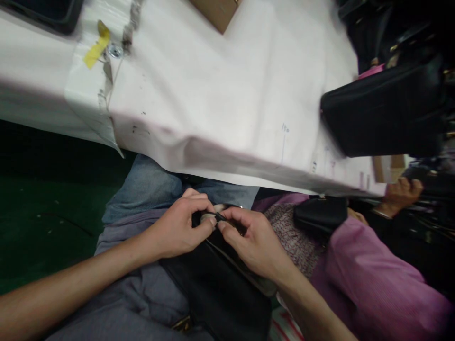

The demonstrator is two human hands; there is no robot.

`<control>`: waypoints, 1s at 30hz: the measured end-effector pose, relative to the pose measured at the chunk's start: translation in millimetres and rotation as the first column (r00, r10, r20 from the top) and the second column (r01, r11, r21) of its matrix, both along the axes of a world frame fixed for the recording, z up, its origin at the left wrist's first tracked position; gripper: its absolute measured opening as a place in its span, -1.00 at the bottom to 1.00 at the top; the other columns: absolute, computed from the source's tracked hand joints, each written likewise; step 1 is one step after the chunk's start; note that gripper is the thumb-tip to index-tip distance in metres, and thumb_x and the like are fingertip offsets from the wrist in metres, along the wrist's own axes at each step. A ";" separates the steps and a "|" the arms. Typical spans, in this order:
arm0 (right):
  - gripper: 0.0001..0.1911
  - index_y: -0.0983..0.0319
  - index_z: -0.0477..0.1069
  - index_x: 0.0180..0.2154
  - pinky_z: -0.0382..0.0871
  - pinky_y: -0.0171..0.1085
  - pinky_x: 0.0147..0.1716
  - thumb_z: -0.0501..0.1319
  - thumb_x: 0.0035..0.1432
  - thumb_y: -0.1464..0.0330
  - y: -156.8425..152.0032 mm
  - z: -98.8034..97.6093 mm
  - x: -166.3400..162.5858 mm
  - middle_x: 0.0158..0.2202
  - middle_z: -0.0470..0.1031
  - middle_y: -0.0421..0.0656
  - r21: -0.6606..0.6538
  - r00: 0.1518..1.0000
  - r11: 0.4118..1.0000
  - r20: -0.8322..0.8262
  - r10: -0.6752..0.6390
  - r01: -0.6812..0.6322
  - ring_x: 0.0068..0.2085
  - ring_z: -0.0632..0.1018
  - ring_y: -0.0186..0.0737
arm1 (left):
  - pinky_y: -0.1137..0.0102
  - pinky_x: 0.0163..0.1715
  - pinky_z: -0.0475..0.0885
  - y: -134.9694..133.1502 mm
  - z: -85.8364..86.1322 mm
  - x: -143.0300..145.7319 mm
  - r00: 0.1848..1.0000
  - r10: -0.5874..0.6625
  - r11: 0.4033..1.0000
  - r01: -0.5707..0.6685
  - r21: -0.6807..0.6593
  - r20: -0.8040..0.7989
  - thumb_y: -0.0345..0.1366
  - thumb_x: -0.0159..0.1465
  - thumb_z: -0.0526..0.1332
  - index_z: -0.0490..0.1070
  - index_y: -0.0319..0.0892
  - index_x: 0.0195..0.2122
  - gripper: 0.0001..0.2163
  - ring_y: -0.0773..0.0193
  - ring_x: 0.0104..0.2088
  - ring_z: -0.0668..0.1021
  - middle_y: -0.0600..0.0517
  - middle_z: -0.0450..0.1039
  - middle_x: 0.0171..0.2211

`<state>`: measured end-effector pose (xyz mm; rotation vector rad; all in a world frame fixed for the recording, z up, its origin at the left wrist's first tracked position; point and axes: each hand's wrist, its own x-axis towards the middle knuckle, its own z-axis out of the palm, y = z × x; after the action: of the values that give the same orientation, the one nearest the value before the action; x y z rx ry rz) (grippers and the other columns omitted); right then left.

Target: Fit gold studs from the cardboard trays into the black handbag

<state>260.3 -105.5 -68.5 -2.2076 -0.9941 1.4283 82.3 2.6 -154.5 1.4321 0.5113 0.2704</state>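
A black leather-like bag [227, 289] lies across my lap, and a brass-coloured metal fitting [182, 324] shows near its lower end. At the bag's upper end my two hands meet, fingertips almost touching. My left hand [185, 220] is closed in a pinch at a pale edge of the bag; exactly what it grips is hidden by the fingers. My right hand [254, 237] pinches a small black strip [220, 216] between thumb and forefinger. A curved, pale band with a shiny edge [227, 206] shows just beyond the fingertips.
A white-covered table [213, 94] stands in front, bearing a black tray-like object [46, 14], yellow tape [95, 49], a brown box [218, 12] and a black bag [384, 111]. To the right sits a person in pink sleeves [377, 260] with another black bag [322, 213].
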 end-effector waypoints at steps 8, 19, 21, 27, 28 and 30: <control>-0.83 0.12 0.68 -0.23 0.39 -0.21 -0.20 0.28 0.37 0.34 1.8 -1.0 -1.4 -0.27 0.69 -0.30 0.009 1.000 1.000 -0.004 -0.015 0.015 -0.23 0.56 -0.21 | 0.20 -0.11 0.34 2.4 2.2 -0.5 0.999 -0.013 0.998 0.011 0.063 0.034 -0.49 0.36 0.28 0.58 -0.15 -0.29 -0.86 0.13 -0.11 0.46 0.06 0.46 -0.32; -0.85 0.17 0.67 -0.26 0.35 -0.21 -0.25 0.29 0.29 0.33 5.5 -4.3 -5.9 -0.31 0.60 -0.26 -0.041 0.995 0.994 -0.015 -0.101 0.100 -0.25 0.49 -0.21 | 0.16 -0.10 0.35 3.0 3.2 3.3 1.000 0.023 0.999 -0.023 0.031 -0.008 -0.48 0.35 0.27 0.61 -0.14 -0.31 -0.84 0.11 -0.14 0.50 0.04 0.54 -0.32; -0.85 0.17 0.66 -0.27 0.33 -0.21 -0.26 0.28 0.28 0.34 6.0 -4.3 -5.1 -0.32 0.59 -0.25 -0.041 0.996 0.995 -0.012 -0.093 0.092 -0.25 0.49 -0.21 | 0.17 -0.11 0.35 2.6 3.7 3.0 0.999 0.029 0.999 -0.028 0.031 -0.016 -0.48 0.33 0.28 0.62 -0.13 -0.33 -0.84 0.11 -0.15 0.51 0.05 0.54 -0.33; -0.83 0.17 0.65 -0.28 0.36 -0.22 -0.21 0.29 0.33 0.30 8.3 0.0 -1.0 -0.32 0.61 -0.26 -0.021 0.999 0.999 -0.014 -0.051 0.050 -0.24 0.51 -0.21 | 0.18 -0.13 0.35 5.3 4.9 4.9 0.997 0.046 0.999 -0.046 0.015 -0.063 -0.46 0.32 0.29 0.71 -0.09 -0.29 -0.81 0.14 -0.17 0.52 0.07 0.56 -0.35; -0.82 0.17 0.65 -0.28 0.35 -0.22 -0.23 0.29 0.35 0.28 8.3 1.2 -0.3 -0.32 0.61 -0.25 -0.031 0.998 0.998 -0.020 -0.051 0.051 -0.24 0.51 -0.21 | 0.18 -0.13 0.35 7.6 5.1 5.0 0.998 0.024 1.000 -0.024 0.003 -0.062 -0.44 0.34 0.30 0.73 -0.08 -0.26 -0.81 0.14 -0.18 0.53 0.07 0.56 -0.35; -0.76 0.18 0.65 -0.27 0.33 -0.23 -0.28 0.30 0.38 0.21 8.1 3.5 1.0 -0.33 0.60 -0.23 -0.060 0.997 0.996 -0.042 -0.065 0.062 -0.27 0.49 -0.21 | 0.17 -0.13 0.34 13.1 6.0 5.3 0.998 -0.036 0.999 0.034 -0.023 -0.057 -0.37 0.40 0.31 0.77 -0.04 -0.20 -0.80 0.14 -0.19 0.53 0.08 0.57 -0.36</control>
<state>261.3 -97.3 -65.0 -2.2177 -0.8703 1.4891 87.6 15.6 -148.5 1.4294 0.5342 0.1955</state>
